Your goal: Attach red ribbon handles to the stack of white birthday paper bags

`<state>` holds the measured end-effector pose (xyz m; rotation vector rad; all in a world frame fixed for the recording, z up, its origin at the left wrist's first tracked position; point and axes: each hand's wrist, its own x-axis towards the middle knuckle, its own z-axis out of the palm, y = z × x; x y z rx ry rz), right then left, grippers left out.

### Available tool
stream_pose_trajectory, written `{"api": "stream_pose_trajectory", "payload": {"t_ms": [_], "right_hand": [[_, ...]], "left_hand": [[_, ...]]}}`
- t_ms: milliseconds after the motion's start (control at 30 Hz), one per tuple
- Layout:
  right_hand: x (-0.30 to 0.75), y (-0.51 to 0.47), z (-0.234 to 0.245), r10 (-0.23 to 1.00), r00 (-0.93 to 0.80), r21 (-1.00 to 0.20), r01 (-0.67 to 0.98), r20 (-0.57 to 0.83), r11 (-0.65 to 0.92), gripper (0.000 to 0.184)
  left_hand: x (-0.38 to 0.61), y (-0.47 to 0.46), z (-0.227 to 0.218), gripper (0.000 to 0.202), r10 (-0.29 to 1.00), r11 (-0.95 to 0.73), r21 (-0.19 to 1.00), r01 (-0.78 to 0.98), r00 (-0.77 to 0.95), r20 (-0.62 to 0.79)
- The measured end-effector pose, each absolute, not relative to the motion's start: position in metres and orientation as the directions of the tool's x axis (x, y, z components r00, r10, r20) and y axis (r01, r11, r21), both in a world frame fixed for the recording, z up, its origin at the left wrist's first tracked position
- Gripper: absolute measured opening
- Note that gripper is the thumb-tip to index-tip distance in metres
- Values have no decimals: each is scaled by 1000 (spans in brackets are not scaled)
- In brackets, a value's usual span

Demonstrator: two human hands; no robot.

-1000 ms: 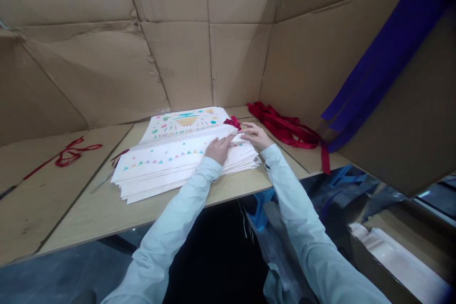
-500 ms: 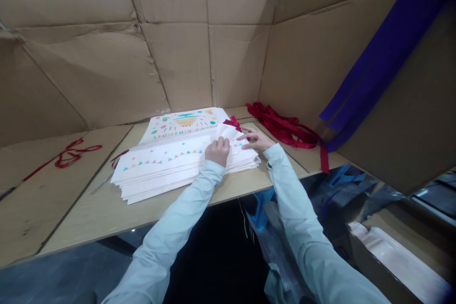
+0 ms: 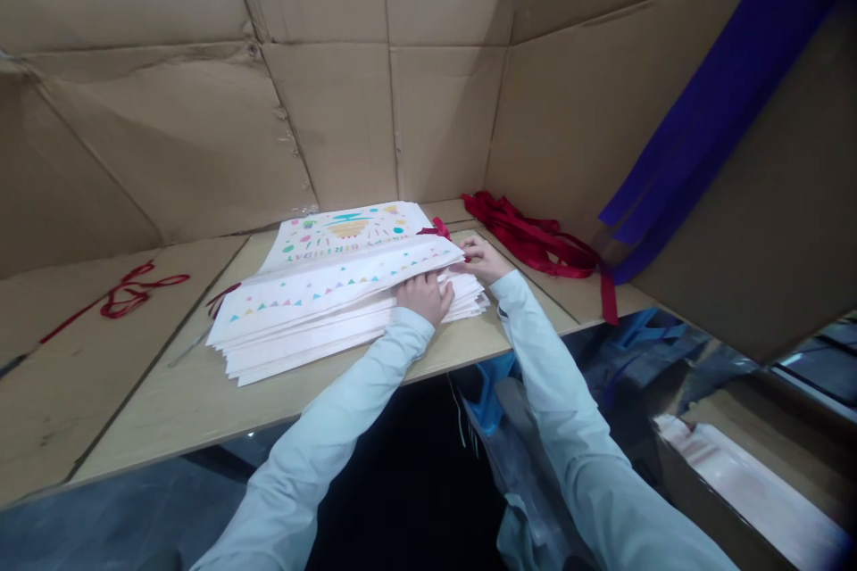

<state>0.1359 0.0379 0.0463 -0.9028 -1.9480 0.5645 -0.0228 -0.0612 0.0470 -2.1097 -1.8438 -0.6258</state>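
A stack of white folded paper pieces (image 3: 287, 355) lies on the table. The top piece (image 3: 321, 278) has a row of coloured triangles, and behind its fold a printed panel (image 3: 348, 230) with birthday lettering lies flat. Dark red ribbon (image 3: 438, 228) sticks out at the right end of the fold. My left hand (image 3: 425, 296) rests at the front edge of the top piece, fingertips against its underside and thumb apart. With bent fingers, my right hand (image 3: 486, 259) pinches the right corner of that top piece.
Behind the stack stand cardboard walls (image 3: 335, 125). A heap of dark red ribbon (image 3: 536, 236) lies to the right, beside hanging blue strips (image 3: 703, 125). A thin red cord (image 3: 137, 290) lies at left. An open carton (image 3: 750, 482) with white contents is at lower right.
My left hand has shifted right and down, from on top of the printed paper to its front edge. The front edge is now lifted at the right. My right fingers have closed at the corner.
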Motion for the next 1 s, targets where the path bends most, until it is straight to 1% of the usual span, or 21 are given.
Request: {"api": "stream_pose_trajectory", "payload": {"t_ms": [133, 267, 333, 467, 500, 567, 700, 767, 867, 933, 1000], "right_hand": [[133, 35, 48, 773, -312, -699, 334, 552, 633, 33], [137, 32, 51, 820, -271, -803, 201, 505, 561, 37], [143, 32, 52, 829, -289, -828, 166, 479, 536, 40], [154, 35, 48, 795, -464, -804, 249, 390, 539, 46], [155, 36, 47, 793, -487, -798, 274, 366, 537, 48], [156, 38, 43, 807, -472, -789, 311, 355, 530, 48], [153, 42, 39, 825, -407, -787, 314, 393, 530, 38], [150, 43, 40, 805, -410, -774, 293, 429, 561, 31], [145, 44, 45, 758, -381, -727, 258, 529, 637, 22], [144, 42, 48, 738, -328, -702, 242, 590, 669, 21], [146, 39, 51, 747, -276, -714, 227, 605, 662, 23]], "left_hand": [[-27, -61, 53, 34, 877, -128, 95, 987, 68, 476], [-32, -58, 61, 38, 894, -97, 159, 982, 16, 449], [-35, -58, 65, 39, 890, -100, 203, 974, -3, 455], [-39, -58, 67, 38, 889, -117, 255, 960, -13, 458], [-40, -59, 67, 37, 882, -138, 258, 956, 1, 470], [-42, -59, 67, 36, 868, -189, 264, 946, 35, 496], [-45, -58, 67, 36, 882, -214, 285, 934, 59, 468], [-45, -58, 67, 36, 885, -215, 285, 934, 63, 461], [-45, -57, 65, 43, 861, -246, 275, 929, 80, 502], [-46, -55, 64, 46, 842, -284, 262, 922, 109, 529], [-47, -54, 64, 40, 843, -287, 246, 926, 122, 523]]}}
